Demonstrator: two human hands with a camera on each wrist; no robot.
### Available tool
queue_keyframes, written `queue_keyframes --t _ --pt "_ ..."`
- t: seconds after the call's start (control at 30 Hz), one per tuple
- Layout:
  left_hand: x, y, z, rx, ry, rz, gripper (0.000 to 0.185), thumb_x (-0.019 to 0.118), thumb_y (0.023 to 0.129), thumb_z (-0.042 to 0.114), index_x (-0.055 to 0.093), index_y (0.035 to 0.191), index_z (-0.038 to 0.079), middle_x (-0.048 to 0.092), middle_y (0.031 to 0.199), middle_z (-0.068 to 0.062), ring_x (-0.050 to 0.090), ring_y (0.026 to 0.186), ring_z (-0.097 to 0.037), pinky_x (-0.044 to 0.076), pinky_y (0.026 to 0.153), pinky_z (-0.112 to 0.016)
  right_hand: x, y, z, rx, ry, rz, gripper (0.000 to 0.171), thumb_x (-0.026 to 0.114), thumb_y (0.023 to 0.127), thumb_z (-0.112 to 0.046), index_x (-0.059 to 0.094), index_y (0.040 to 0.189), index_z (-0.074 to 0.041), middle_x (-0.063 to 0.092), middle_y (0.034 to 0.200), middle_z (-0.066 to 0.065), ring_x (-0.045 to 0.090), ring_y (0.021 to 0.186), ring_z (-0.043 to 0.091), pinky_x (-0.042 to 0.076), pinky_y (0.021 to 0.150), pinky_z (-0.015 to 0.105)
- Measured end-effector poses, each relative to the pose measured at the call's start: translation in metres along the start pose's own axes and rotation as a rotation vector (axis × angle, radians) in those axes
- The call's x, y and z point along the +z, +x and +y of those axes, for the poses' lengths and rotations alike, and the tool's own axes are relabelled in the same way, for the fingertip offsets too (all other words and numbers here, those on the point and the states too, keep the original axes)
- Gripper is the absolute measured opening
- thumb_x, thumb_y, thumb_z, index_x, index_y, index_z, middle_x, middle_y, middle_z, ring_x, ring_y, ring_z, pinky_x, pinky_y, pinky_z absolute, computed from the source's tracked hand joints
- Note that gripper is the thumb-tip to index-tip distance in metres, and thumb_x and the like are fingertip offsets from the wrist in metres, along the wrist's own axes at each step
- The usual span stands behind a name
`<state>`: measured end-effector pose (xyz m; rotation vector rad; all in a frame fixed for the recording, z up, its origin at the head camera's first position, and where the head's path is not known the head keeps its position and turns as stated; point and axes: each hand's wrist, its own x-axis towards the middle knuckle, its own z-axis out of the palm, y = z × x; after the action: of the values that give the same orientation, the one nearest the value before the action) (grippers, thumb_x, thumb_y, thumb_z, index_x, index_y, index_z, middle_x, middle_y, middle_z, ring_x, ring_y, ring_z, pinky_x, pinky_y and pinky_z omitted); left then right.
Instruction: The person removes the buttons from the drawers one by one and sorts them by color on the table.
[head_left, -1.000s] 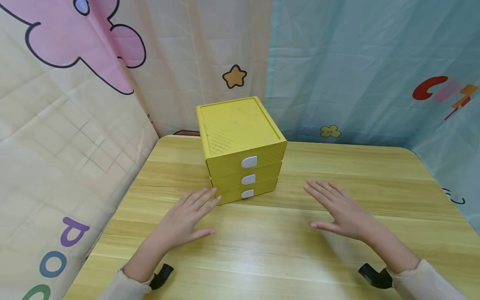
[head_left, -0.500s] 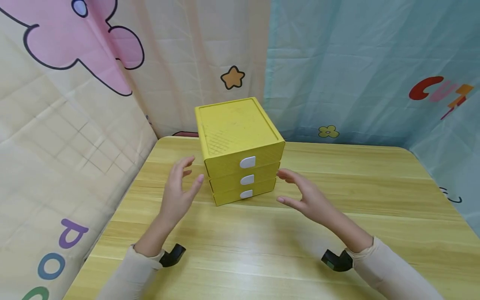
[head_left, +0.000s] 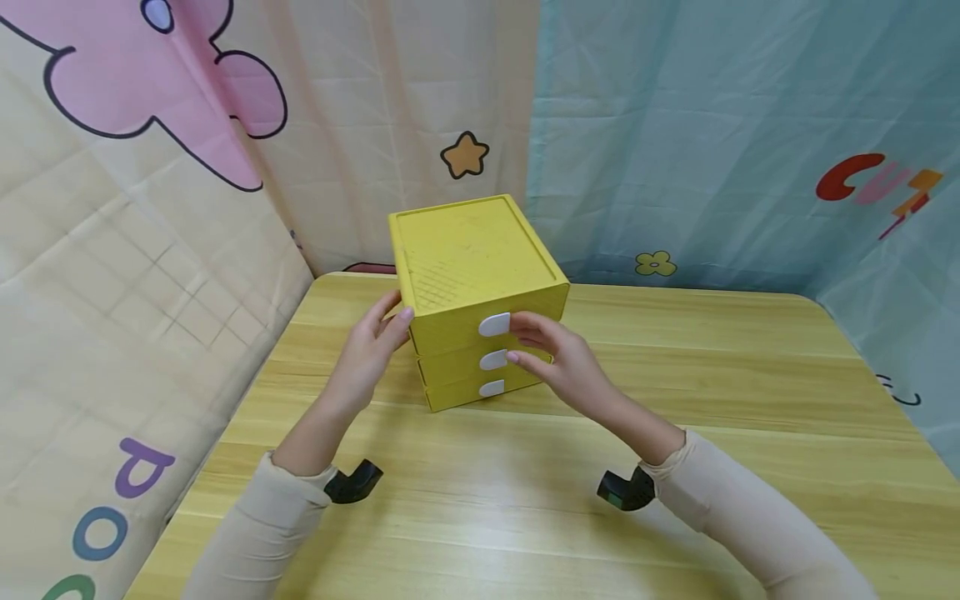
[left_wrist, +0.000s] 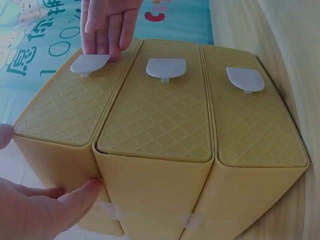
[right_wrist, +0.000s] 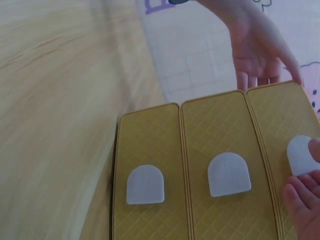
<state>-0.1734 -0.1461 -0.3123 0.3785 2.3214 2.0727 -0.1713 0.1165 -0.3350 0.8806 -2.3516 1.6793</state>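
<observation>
Both hands now on drawer box (head_left: 480, 296), right hand (head_left: 558, 362) at top handle (head_left: 495, 324)

Beige long sleeves (head_left: 262, 533), black wrist cameras (head_left: 626, 492)

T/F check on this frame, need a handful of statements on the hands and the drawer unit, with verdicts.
1. The right hand has its fingertips at the top drawer's white handle. True.
2. The left hand lies flat on the table, away from the yellow drawer unit. False: it is pressed against the unit's left side.
3. The unit has three drawers, each with a white handle. True.
4. The middle drawer is pulled fully out. False: all three fronts sit roughly flush.
5. A cup stands on top of the unit. False: nothing stands on its top.
</observation>
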Motion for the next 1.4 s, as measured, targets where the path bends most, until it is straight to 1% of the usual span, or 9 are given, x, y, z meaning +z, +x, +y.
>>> queue_keyframes --t 0.17,0.33,0.47,0.57,0.73,0.93,1.1,1.3,1.4 --pt "0.001 0.000 0.003 -0.023 -0.030 -0.005 0.065 0.048 0.092 0.037 0.022 0.141 0.003 0.025 0.142 -0.009 0.036 0.123 -0.022 0.031 0.099 -0.041 0.007 0.009 0.001 0.059 0.092 0.087 0.029 0.060 0.084 0.000 0.055 0.111 0.006 0.059 0.104 0.016 0.058 0.095 0.022 0.047 0.080 0.027" --pt "0.000 0.000 0.005 -0.048 -0.048 -0.009 0.065 0.050 0.092 0.036 0.023 0.141 0.003 0.025 0.142 -0.008 0.036 0.123 -0.021 0.032 0.098 -0.037 0.008 0.010 0.000 0.085 0.107 0.144 0.018 0.061 0.083 0.000 0.059 0.100 0.005 0.060 0.092 0.014 0.058 0.084 0.019 0.049 0.077 0.026" --pt "0.000 0.001 0.005 -0.069 -0.060 -0.014 0.065 0.050 0.092 0.036 0.022 0.141 0.003 0.023 0.143 -0.008 0.035 0.124 -0.022 0.031 0.099 -0.038 0.008 0.004 -0.001 0.082 0.112 0.157 0.015 0.062 0.083 -0.001 0.060 0.096 0.005 0.060 0.088 0.013 0.059 0.081 0.018 0.049 0.075 0.026" --pt "0.000 0.001 0.006 -0.077 -0.062 -0.010 0.065 0.050 0.091 0.036 0.022 0.140 0.004 0.022 0.143 -0.008 0.035 0.124 -0.022 0.031 0.099 -0.039 0.008 -0.006 -0.005 0.084 0.102 0.170 0.013 0.063 0.082 -0.003 0.061 0.093 0.004 0.061 0.086 0.012 0.059 0.077 0.021 0.050 0.072 0.026" --pt "0.000 0.002 0.005 -0.069 -0.070 -0.010 0.065 0.051 0.092 0.035 0.022 0.140 0.003 0.022 0.143 -0.009 0.034 0.124 -0.023 0.031 0.099 -0.040 0.006 -0.028 -0.013 0.082 0.085 0.186 0.009 0.064 0.081 -0.003 0.064 0.089 0.001 0.062 0.082 0.009 0.059 0.074 0.024 0.051 0.068 0.027" --pt "-0.001 0.001 0.004 -0.061 -0.076 -0.011 0.064 0.050 0.092 0.034 0.022 0.140 0.003 0.023 0.142 -0.009 0.034 0.124 -0.022 0.032 0.099 -0.037 0.004 -0.052 -0.025 0.056 0.100 0.165 0.010 0.064 0.080 0.001 0.066 0.090 0.000 0.063 0.082 0.009 0.061 0.075 0.019 0.052 0.070 0.029" --pt "-0.001 0.002 0.004 -0.051 -0.082 -0.016 0.062 0.049 0.093 0.031 0.022 0.140 0.001 0.023 0.142 -0.010 0.034 0.124 -0.022 0.032 0.099 -0.037 0.003 -0.069 -0.030 0.023 0.104 0.165 0.009 0.065 0.078 0.004 0.067 0.086 -0.001 0.064 0.080 0.009 0.061 0.071 0.017 0.052 0.066 0.027" --pt "-0.001 0.003 0.003 -0.051 -0.088 -0.011 0.060 0.049 0.093 0.028 0.023 0.139 0.000 0.024 0.141 -0.010 0.034 0.124 -0.022 0.032 0.099 -0.037 0.000 -0.091 -0.037 -0.017 0.046 0.174 0.010 0.068 0.077 0.001 0.068 0.083 -0.006 0.064 0.078 0.007 0.057 0.069 0.011 0.050 0.060 0.021" --pt "-0.001 0.003 0.003 -0.050 -0.087 -0.013 0.060 0.049 0.093 0.028 0.022 0.140 0.000 0.023 0.142 -0.010 0.034 0.124 -0.022 0.031 0.099 -0.037 0.000 -0.102 -0.041 -0.056 0.014 0.183 0.014 0.068 0.074 0.005 0.068 0.083 -0.007 0.064 0.077 0.005 0.056 0.070 0.010 0.049 0.060 0.020"
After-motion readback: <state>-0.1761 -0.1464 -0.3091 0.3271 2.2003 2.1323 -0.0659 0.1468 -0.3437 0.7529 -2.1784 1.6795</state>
